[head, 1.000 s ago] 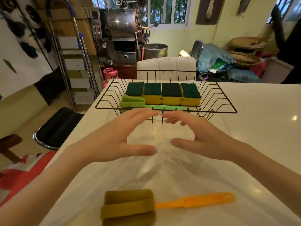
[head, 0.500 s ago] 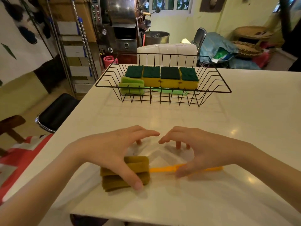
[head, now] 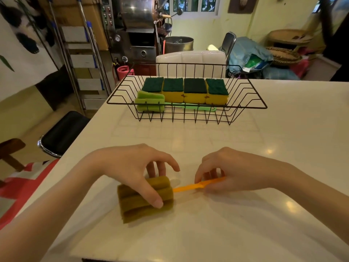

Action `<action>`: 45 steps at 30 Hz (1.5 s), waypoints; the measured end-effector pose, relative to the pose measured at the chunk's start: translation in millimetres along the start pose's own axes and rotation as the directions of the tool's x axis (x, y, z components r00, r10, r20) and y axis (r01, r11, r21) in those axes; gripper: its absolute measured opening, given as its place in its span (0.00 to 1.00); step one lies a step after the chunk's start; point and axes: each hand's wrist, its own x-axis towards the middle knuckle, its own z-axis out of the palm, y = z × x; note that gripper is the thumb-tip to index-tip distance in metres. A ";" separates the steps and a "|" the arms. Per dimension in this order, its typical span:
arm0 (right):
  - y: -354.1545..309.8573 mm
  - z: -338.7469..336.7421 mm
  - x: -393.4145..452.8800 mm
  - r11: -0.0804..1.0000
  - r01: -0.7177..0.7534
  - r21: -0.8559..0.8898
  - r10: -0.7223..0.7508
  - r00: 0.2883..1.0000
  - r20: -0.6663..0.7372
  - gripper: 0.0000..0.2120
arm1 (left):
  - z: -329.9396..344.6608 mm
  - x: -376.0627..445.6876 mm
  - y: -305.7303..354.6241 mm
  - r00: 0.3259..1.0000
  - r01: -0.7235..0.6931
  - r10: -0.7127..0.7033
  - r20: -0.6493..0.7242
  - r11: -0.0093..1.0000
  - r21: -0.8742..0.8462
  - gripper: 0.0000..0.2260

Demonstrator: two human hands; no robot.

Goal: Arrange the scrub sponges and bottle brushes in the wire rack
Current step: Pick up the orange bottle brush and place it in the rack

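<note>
An orange bottle brush with an olive sponge head lies near the table's front edge. My left hand grips the sponge head, thumb over its front. My right hand pinches the orange handle. Farther back stands the black wire rack. Inside it, several yellow scrub sponges with dark green tops sit in a row. In front of them lies a green bottle brush, its sponge head at the left.
The white table extends right and toward me. A black stool stands off the left edge. A white chair back rises behind the rack, with a metal machine and ladder beyond.
Both hands have come back from the rack to the table's front. They have closed on the orange brush, left on the head and right on the handle.
</note>
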 end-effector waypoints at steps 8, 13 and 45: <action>12.6 -37.8 7.0 0.984 -0.108 -0.139 0.092 0.989 -0.115 0.09 | -46.5 16.7 0.9 0.984 -0.028 0.038 -0.173 0.998 0.058 0.17; 23.0 -74.7 17.7 0.964 -0.171 -0.202 0.112 0.955 -0.276 0.10 | -82.5 21.0 8.4 0.929 -0.078 0.103 -0.356 0.994 0.082 0.16; 49.8 -104.0 99.1 0.368 0.507 0.779 0.481 0.614 -0.627 0.06 | -149.0 95.7 -10.9 0.768 -0.323 0.052 -0.638 0.892 -0.316 0.12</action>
